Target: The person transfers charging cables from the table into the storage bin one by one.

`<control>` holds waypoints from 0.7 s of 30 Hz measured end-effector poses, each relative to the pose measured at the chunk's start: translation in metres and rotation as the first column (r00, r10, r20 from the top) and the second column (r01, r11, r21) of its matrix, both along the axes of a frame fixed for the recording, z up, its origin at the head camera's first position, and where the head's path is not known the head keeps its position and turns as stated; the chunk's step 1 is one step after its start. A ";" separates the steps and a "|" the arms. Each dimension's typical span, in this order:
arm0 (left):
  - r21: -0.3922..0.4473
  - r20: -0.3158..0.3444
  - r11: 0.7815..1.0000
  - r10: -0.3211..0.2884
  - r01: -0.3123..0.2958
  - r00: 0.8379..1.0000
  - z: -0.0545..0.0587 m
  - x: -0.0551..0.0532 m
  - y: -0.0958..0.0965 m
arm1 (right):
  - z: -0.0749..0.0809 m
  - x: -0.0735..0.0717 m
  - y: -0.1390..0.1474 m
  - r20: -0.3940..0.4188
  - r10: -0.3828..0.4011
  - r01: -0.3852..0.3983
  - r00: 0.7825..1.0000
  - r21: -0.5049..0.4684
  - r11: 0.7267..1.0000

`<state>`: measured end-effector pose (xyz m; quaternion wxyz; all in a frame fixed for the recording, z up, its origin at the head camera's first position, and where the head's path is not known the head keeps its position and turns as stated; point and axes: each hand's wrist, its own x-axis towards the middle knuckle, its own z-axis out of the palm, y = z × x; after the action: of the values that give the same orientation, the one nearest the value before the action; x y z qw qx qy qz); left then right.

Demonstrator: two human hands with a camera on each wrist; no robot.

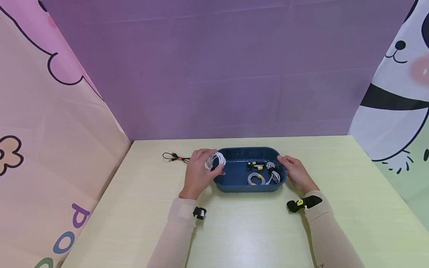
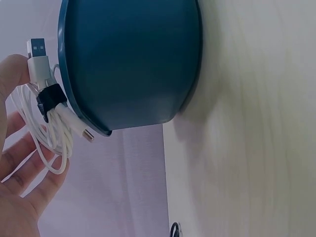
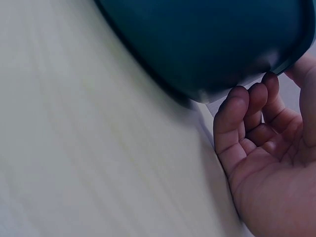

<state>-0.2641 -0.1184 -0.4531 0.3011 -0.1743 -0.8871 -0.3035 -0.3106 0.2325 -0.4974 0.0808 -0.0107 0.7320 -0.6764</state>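
Note:
My left hand (image 1: 200,172) grips a coiled white USB cable (image 1: 216,160) at the left rim of a dark blue bin (image 1: 231,188). In the left wrist view the cable (image 2: 54,118) shows a USB plug, a smaller plug and a black strap around its loops. My right hand (image 1: 295,172) holds the bin's right rim, thumb on top; in the right wrist view its curled fingers (image 3: 232,108) touch the outer wall. Inside the bin lie a coiled grey cable with yellow bands (image 1: 256,179), a white cable with a black strap (image 1: 274,175) and a black cable with yellow parts (image 1: 256,166).
On the table (image 1: 241,230), a black cable with a red tie (image 1: 177,158) lies left of the bin, partly behind my left hand. A purple cloth wall (image 1: 234,74) rises at the back edge, with printed cloths on both sides.

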 end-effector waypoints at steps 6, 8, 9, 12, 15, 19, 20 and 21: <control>0.002 0.004 1.000 -0.001 0.001 1.000 0.001 0.001 0.001 | 0.001 0.000 0.000 0.004 0.002 -0.002 1.000 0.002 1.000; 0.001 0.003 1.000 -0.001 0.001 1.000 0.001 0.001 0.002 | 0.002 0.000 0.000 0.002 0.004 -0.004 1.000 0.001 1.000; -0.001 0.002 1.000 -0.002 0.002 1.000 0.002 0.001 0.003 | 0.002 0.000 0.001 0.000 0.004 -0.004 1.000 0.000 1.000; -0.003 0.002 1.000 -0.001 0.001 1.000 0.002 0.001 0.003 | 0.002 0.000 0.001 -0.005 0.008 -0.008 1.000 0.000 1.000; -0.009 0.003 1.000 0.002 -0.002 1.000 0.002 0.002 0.004 | 0.001 0.000 0.000 -0.007 0.007 -0.007 1.000 -0.003 1.000; -0.013 -0.003 1.000 0.003 -0.003 1.000 0.002 0.002 0.005 | 0.000 0.000 0.000 -0.004 0.005 -0.005 1.000 -0.009 1.000; -0.011 -0.005 1.000 0.000 0.000 1.000 0.001 0.002 0.005 | 0.000 -0.001 0.000 -0.004 0.004 -0.004 1.000 -0.011 1.000; -0.011 -0.008 1.000 0.000 0.000 1.000 0.001 0.002 0.005 | 0.000 -0.001 0.000 -0.005 0.004 -0.005 1.000 -0.012 1.000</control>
<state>-0.2620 -0.1133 -0.4520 0.3036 -0.1774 -0.8875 -0.2977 -0.3112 0.2326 -0.4977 0.0806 -0.0144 0.7283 -0.6804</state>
